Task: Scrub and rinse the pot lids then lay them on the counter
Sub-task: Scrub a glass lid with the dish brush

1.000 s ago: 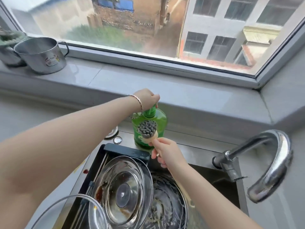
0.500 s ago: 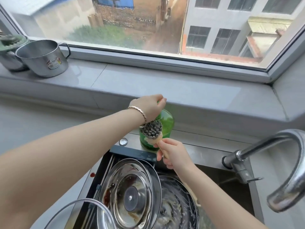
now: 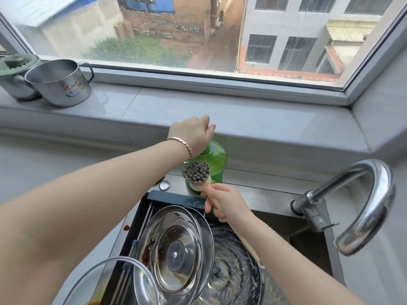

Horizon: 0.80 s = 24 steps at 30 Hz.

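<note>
Left hand (image 3: 193,135) sits palm-down on top of the green soap bottle (image 3: 217,164), fingers (image 3: 209,128) draped over the hidden pump. Pressing or clasping, cannot tell. Right hand (image 3: 226,203) grips the brush (image 3: 196,172) by its wooden handle, fingers (image 3: 208,207) curled tight round it. Bristles face up just below the left fingers, right in front of the bottle, likely so soap lands on them.

Steel lid (image 3: 174,249) is propped at the left side of the sink (image 3: 308,236), just below the right fingers, sauce-stained. Glass lid (image 3: 116,280) overlaps its near edge, farther from both hands. Neither looks scrubbed yet, I judge.

Count: two lids, one brush, one bottle, one soapy pot (image 3: 235,271) under the right forearm, one faucet (image 3: 363,205), and two steel mugs (image 3: 59,82) on the sill (image 3: 198,106), well beyond the left fingers.
</note>
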Each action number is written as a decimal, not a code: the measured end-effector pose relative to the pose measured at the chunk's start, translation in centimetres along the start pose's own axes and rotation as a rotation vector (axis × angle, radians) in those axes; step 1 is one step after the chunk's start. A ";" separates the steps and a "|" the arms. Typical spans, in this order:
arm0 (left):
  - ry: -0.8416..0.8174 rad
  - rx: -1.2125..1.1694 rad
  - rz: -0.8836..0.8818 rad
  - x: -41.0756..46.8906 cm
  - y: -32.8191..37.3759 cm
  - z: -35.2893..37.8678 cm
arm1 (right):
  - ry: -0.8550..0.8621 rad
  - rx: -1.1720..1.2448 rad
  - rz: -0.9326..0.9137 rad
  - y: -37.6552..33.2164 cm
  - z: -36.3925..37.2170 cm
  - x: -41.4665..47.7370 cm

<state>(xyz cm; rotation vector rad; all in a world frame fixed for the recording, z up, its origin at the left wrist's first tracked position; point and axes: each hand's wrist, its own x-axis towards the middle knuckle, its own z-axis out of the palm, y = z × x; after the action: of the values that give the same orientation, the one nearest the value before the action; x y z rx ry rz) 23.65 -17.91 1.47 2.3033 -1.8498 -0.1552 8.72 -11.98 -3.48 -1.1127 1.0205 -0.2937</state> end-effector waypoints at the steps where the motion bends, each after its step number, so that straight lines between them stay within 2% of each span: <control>1: 0.015 0.014 0.004 0.0 0.1 -0.4 | -0.011 -0.013 -0.002 0.2 0.0 -0.4; 3: -0.047 -0.025 -0.039 0.1 0.1 -1.2 | -0.021 -0.048 -0.008 0.6 -0.2 -1.5; 7: -0.181 -0.309 -0.184 0.1 0.2 -1.6 | -0.009 -0.113 -0.004 2.0 -0.4 -3.6; 15: -0.201 -0.311 -0.225 -1.5 0.1 -1.6 | -0.026 -0.148 0.001 5.6 -0.4 -6.9; 21: -0.151 -0.297 -0.239 -1.5 0.6 -1.3 | 0.004 -0.202 0.007 6.9 -0.4 -7.6; 24: -0.054 -0.440 -0.270 -3.1 0.7 -1.1 | 0.025 -0.209 -0.007 7.8 -0.6 -8.5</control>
<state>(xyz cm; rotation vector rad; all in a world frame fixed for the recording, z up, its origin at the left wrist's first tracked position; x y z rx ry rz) 22.55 -14.96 2.59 2.2273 -1.3443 -0.6010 1.57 -3.18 -5.65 -1.3034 1.0877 -0.2105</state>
